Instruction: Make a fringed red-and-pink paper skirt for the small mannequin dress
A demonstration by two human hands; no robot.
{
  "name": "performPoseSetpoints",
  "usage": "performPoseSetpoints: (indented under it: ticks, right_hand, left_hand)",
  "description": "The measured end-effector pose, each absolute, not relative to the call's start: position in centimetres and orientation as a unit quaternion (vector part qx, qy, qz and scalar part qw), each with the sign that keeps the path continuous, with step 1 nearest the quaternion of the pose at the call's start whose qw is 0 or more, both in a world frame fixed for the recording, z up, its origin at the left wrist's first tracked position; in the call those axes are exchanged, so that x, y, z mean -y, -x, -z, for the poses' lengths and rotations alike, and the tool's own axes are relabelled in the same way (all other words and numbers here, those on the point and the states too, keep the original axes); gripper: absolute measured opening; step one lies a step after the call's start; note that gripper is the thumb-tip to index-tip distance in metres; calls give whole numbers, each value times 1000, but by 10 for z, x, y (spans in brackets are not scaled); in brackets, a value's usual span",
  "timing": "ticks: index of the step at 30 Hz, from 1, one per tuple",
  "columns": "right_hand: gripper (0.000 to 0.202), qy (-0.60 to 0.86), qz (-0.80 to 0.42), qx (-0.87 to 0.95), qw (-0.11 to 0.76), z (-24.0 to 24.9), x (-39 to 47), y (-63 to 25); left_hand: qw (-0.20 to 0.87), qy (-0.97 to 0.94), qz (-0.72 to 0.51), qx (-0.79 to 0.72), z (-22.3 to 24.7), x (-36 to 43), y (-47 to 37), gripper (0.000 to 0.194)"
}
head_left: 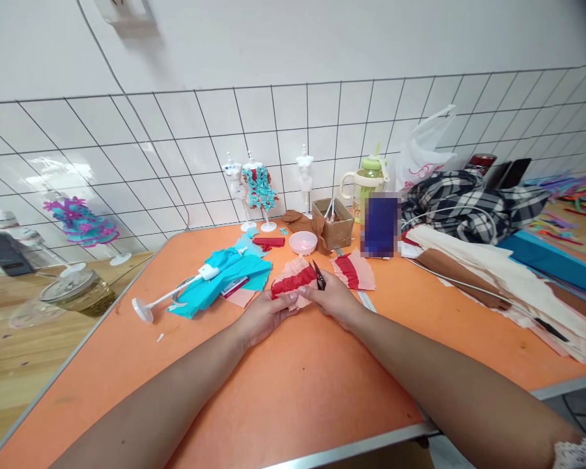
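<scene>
My left hand (268, 316) is closed on a ruffled piece of pink crepe paper (295, 280) with a red band across it, thumb on top. In my right hand (336, 301) is a pair of small dark scissors (319, 276), their blades pointing up and away at the paper's right edge. My right fingers also meet the paper's near edge. Just to the right lies a similar pink and red piece (354, 271). A pink bowl (303, 243) stands behind the held paper. The fingertips beneath the paper are hidden.
Turquoise crepe paper (249, 273) surrounds a toppled white mini mannequin (195, 279) at left. Dressed and bare mannequins stand at the wall. A cardboard box (333, 225), green-lidded bottle (371, 179) and plaid cloth (454, 205) line the back; paper strips (508, 286) and a cable lie right.
</scene>
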State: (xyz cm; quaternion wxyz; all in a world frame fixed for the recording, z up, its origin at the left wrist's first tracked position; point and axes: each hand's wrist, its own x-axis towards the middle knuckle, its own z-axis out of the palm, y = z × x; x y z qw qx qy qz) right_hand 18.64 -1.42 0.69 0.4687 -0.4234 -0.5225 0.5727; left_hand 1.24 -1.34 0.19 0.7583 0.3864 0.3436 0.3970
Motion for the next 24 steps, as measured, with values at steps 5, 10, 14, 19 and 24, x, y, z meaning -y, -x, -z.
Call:
performPoseSetpoints:
  ticks: [5, 10, 14, 19, 24]
  right_hand:
    - [33, 437, -538, 537, 481, -5, 11, -189]
    - [39, 421, -570, 468, 528, -11, 11, -194]
    - [41, 426, -574, 496, 493, -13, 15, -193]
    - [50, 358, -689, 566, 275, -5, 23, -185]
    - [47, 334, -718, 561, 242, -1, 29, -180]
  left_hand:
    - [758, -388, -380, -362, 0, 13, -10, 15]
    - [730, -333, -464, -374, -2, 7, -5, 16]
    - [723, -267, -506, -387, -3, -1, 2, 19]
    - [726, -256, -520, -370, 0, -4, 4, 20]
    - [731, -292, -510, -348, 1, -2, 2, 17]
